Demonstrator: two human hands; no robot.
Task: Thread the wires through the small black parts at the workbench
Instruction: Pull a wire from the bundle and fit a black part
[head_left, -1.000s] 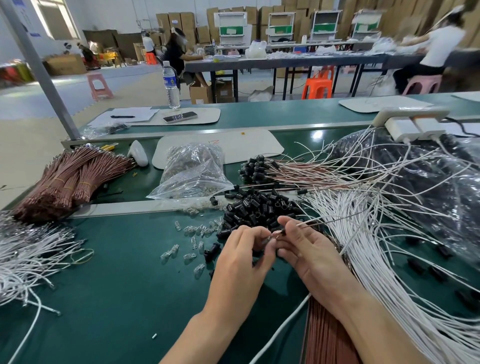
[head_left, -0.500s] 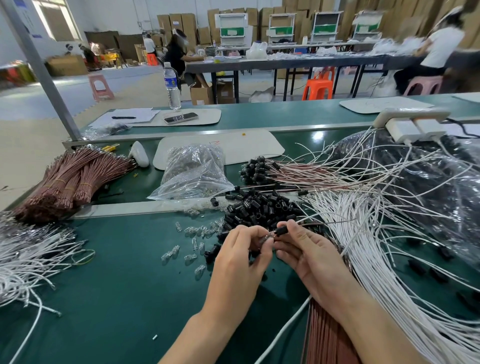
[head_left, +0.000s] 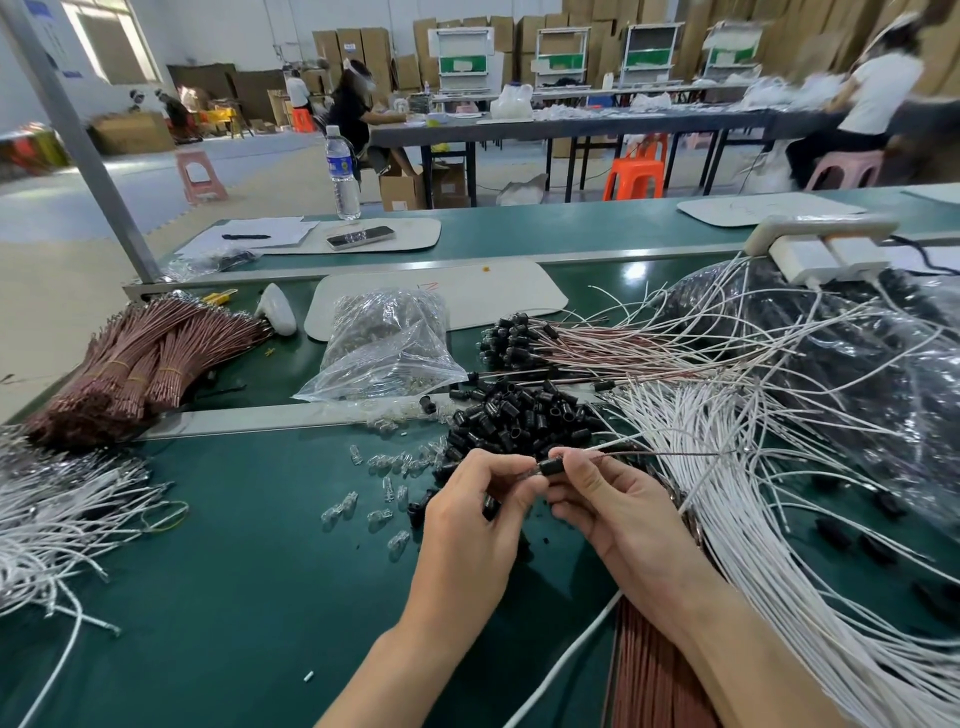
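Observation:
Both hands meet over the green workbench (head_left: 218, 587). My right hand (head_left: 618, 509) pinches a small black sleeve (head_left: 551, 465) that sits on a thin brown and white wire pair (head_left: 654, 453) running off to the right. My left hand (head_left: 475, 512) pinches the clear tip at the sleeve's left end and keeps another black part tucked under its fingers. A heap of loose black sleeves (head_left: 519, 418) lies just beyond the hands. Finished wires with black sleeves (head_left: 511, 338) fan out further back.
Clear bulbs (head_left: 387, 480) are scattered left of the hands. A plastic bag of parts (head_left: 387, 345) lies behind them. Brown wire bundles (head_left: 140, 364) sit at the left, white wires at the far left (head_left: 57, 514) and right (head_left: 769, 545). A water bottle (head_left: 343, 174) stands on the far bench.
The black sleeve has come onto the wire between my fingertips and slid toward the left hand. Both hands stay in the same spot above the bench.

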